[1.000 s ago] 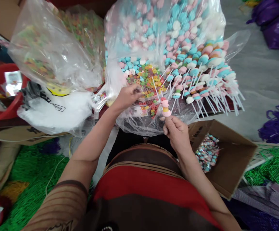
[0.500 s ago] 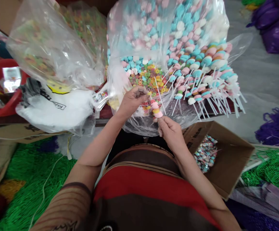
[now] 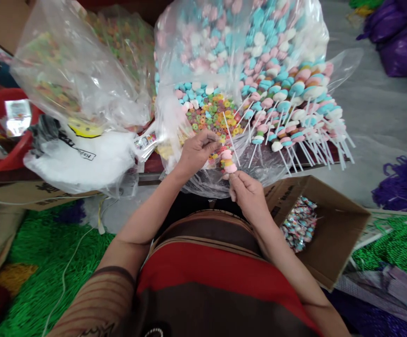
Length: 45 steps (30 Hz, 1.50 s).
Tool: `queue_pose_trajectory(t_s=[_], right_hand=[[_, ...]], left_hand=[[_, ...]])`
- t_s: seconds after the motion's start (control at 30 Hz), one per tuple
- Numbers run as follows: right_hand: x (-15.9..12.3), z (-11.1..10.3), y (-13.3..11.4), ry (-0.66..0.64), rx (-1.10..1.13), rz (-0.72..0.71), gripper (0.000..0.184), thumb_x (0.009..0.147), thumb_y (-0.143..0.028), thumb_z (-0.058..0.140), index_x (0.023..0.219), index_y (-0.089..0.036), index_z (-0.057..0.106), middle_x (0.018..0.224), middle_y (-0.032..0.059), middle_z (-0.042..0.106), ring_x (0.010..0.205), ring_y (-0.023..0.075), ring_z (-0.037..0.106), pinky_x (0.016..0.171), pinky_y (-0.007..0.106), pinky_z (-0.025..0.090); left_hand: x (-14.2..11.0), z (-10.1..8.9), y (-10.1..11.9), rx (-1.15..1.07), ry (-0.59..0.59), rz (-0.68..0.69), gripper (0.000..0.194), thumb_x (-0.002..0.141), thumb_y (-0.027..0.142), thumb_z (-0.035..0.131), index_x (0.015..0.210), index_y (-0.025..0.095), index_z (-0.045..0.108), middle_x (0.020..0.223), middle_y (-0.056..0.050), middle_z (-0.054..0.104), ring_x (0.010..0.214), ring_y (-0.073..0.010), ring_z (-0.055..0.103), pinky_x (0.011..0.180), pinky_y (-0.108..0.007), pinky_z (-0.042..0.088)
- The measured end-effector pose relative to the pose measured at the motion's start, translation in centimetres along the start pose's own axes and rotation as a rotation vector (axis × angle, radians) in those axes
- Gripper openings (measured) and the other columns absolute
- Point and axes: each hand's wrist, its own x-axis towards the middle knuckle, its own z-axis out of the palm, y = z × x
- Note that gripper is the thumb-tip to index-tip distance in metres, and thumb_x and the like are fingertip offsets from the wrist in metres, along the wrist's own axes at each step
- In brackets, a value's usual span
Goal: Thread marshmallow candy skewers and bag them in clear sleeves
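My right hand (image 3: 246, 193) is closed round the lower end of a white stick that carries a short stack of pink, yellow and white sweets (image 3: 228, 160). My left hand (image 3: 197, 150) pinches its fingertips together at the top of that stack; a small piece may be in them but I cannot make it out. Both hands hover over an open clear bag holding colourful ring-shaped sweets (image 3: 213, 114). To the right lies a heap of finished candy skewers (image 3: 294, 114), white sticks pointing toward me.
A big clear bag of pink, blue and white marshmallows (image 3: 245, 42) stands behind. A second clear bag (image 3: 73, 79) lies at left beside a red basin (image 3: 3, 135). A cardboard box of wrapped sweets (image 3: 316, 224) sits at my right. Green matting (image 3: 49, 252) covers the floor.
My left hand left the ring sweets and came to the top of the stack. My right hand shifted the stick a little to the left.
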Motion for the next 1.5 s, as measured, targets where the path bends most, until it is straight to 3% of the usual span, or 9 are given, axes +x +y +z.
queue_pose_trajectory(t_s=[0.17,0.4,0.47,0.63,0.87,1.03,1.2,1.33,1.5], right_hand=[[0.4,0.1,0.6,0.002,0.128,0.024,0.045,0.094,-0.063,0.060,0.089,-0.020,0.071,0.046,-0.0083,0.047,0.041,0.0088,0.034,0.045,0.024,0.028],[1.2,-0.7,1.5,0.027,0.189,0.018,0.052,0.082,-0.069,0.073,0.067,-0.021,0.061,0.059,-0.0027,0.060,0.047,0.0090,0.043,0.046,0.024,0.033],[1.2,-0.8,1.5,0.054,0.245,0.008,0.048,0.082,-0.067,0.074,0.072,-0.021,0.066,0.060,-0.0026,0.060,0.048,0.0092,0.043,0.047,0.024,0.033],[1.1,-0.8,1.5,0.075,0.307,0.004,0.042,0.085,-0.062,0.074,0.083,-0.020,0.071,0.059,-0.0035,0.060,0.046,0.0084,0.042,0.045,0.024,0.030],[1.2,-1.1,1.9,0.083,0.314,0.031,0.042,0.084,-0.062,0.074,0.085,-0.020,0.072,0.058,-0.0038,0.059,0.045,0.0084,0.041,0.045,0.023,0.029],[1.4,-1.2,1.9,0.085,0.297,0.027,0.043,0.086,-0.062,0.072,0.084,-0.020,0.072,0.060,-0.0034,0.060,0.046,0.0086,0.042,0.045,0.024,0.030],[1.3,-1.3,1.9,0.103,0.297,0.031,0.044,0.085,-0.064,0.072,0.084,-0.020,0.071,0.059,-0.0038,0.059,0.045,0.0085,0.042,0.045,0.024,0.030],[1.7,-1.4,1.1,0.080,0.313,0.043,0.045,0.083,-0.065,0.074,0.084,-0.019,0.070,0.057,-0.0046,0.057,0.043,0.0070,0.036,0.044,0.023,0.025],[2.7,-1.2,-0.3,0.038,0.275,0.001,0.046,0.084,-0.063,0.073,0.074,-0.019,0.066,0.058,-0.0033,0.057,0.045,0.0068,0.032,0.044,0.024,0.022]], left_hand=[[-1.0,0.0,2.0,0.153,-0.030,0.061,0.012,0.093,0.034,0.067,0.092,0.025,0.074,0.096,-0.004,0.078,0.095,-0.0194,0.071,0.090,-0.031,0.053],[-0.3,-1.1,3.5,-0.149,-0.350,0.009,0.023,0.095,0.043,0.065,0.102,0.024,0.076,0.109,-0.005,0.078,0.104,-0.0203,0.071,0.096,-0.033,0.054],[2.0,-2.2,3.0,-0.022,-0.278,0.001,0.021,0.096,0.036,0.062,0.105,0.023,0.076,0.112,-0.005,0.077,0.108,-0.0216,0.069,0.099,-0.035,0.053],[10.0,-5.2,-1.0,0.762,0.027,0.004,0.022,0.091,0.015,0.055,0.097,0.020,0.075,0.107,-0.012,0.073,0.119,-0.0315,0.061,0.109,-0.044,0.042],[14.8,-6.4,-4.3,1.103,0.026,-0.142,0.040,0.089,0.006,0.047,0.119,0.015,0.071,0.125,-0.019,0.068,0.122,-0.0353,0.062,0.102,-0.046,0.044],[15.7,-7.5,-4.9,1.059,0.024,-0.130,0.028,0.082,0.009,0.053,0.097,0.018,0.074,0.101,-0.015,0.075,0.114,-0.0321,0.064,0.101,-0.043,0.045],[15.1,-8.6,-4.5,0.878,0.115,-0.144,0.023,0.085,0.017,0.055,0.097,0.015,0.073,0.108,-0.016,0.076,0.114,-0.0297,0.065,0.103,-0.040,0.045],[13.1,-8.1,-3.6,0.467,0.252,-0.174,0.012,0.086,0.025,0.064,0.093,0.017,0.071,0.083,-0.005,0.071,0.092,-0.0218,0.069,0.085,-0.031,0.051],[9.8,-6.3,-2.0,-0.093,0.217,-0.320,0.013,0.086,0.029,0.074,0.085,0.019,0.066,0.062,0.004,0.057,0.054,-0.0091,0.053,0.055,-0.021,0.043]])
